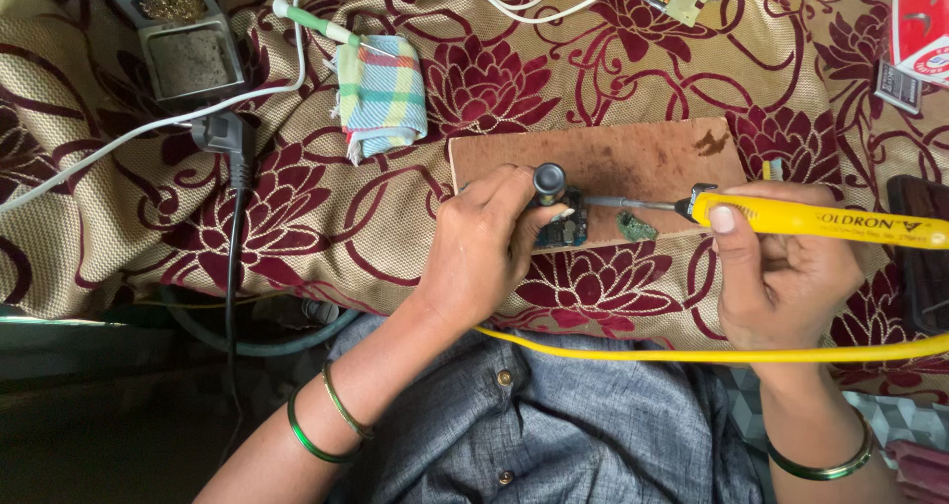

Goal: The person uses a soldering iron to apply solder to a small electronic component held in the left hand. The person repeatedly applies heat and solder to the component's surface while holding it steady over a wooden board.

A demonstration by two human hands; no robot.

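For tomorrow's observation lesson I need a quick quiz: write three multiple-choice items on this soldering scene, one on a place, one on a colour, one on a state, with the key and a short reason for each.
1. Where does the small circuit board lie?
A. on the brown wooden board
B. on the checked cloth
C. in the grey metal tray

2. What colour is the handle of the soldering iron?
A. green
B. yellow
C. black

3. How is the soldering iron held?
A. lying loose on the fabric
B. resting in the tray
C. gripped in the right hand, tip pointing towards the circuit board

Key:
1 A: the wooden board lies under it, where the left hand steadies it.
2 B: the handle and its cable are both yellow.
3 C: the right hand closes around the handle, with the metal tip aimed left at the circuit board.
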